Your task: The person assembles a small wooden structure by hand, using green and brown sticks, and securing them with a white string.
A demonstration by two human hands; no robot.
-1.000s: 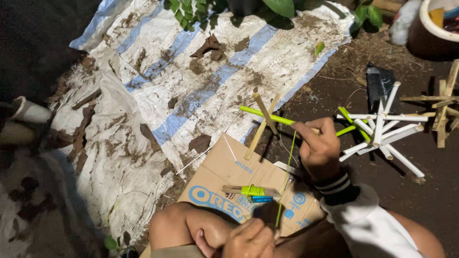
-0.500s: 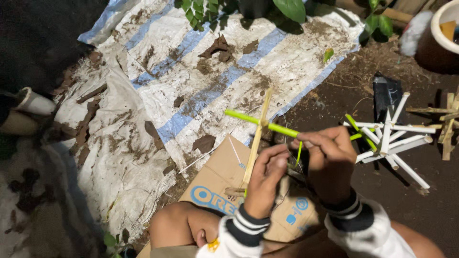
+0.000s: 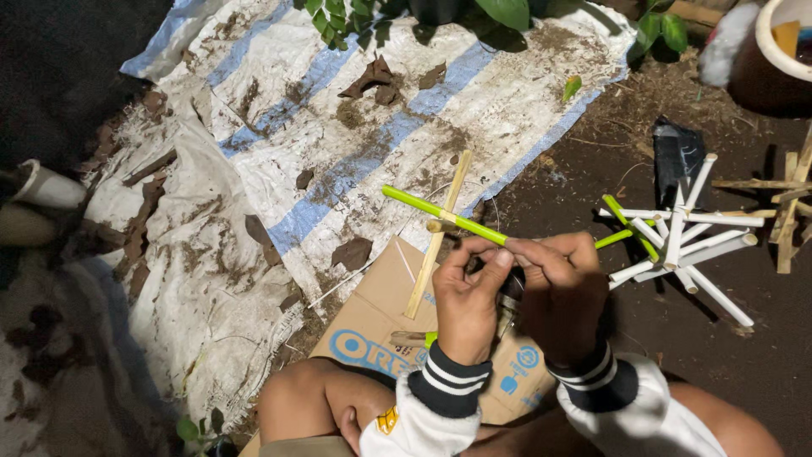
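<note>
My left hand [image 3: 468, 298] and my right hand [image 3: 560, 288] are raised together over a brown cardboard sheet [image 3: 397, 320]. Both pinch one end of a bright green stick [image 3: 441, 214]. A pale bamboo strip [image 3: 436, 239] crosses that stick, forming a cross that points up and left over the sack. The fingertips of both hands meet at the green stick's right end. A thin string near the crossing is hard to make out.
A dirty white sack with blue stripes [image 3: 279, 152] covers the ground on the left, strewn with dry leaves. A pile of white and green sticks [image 3: 677, 233] lies on dark soil to the right. Bamboo frames [image 3: 787, 199] and a pot [image 3: 778, 51] stand at far right. My bare knee [image 3: 313, 406] is below.
My left hand came up from my knee and joined the right hand on the green stick. The crossed sticks rose and shifted slightly right.
</note>
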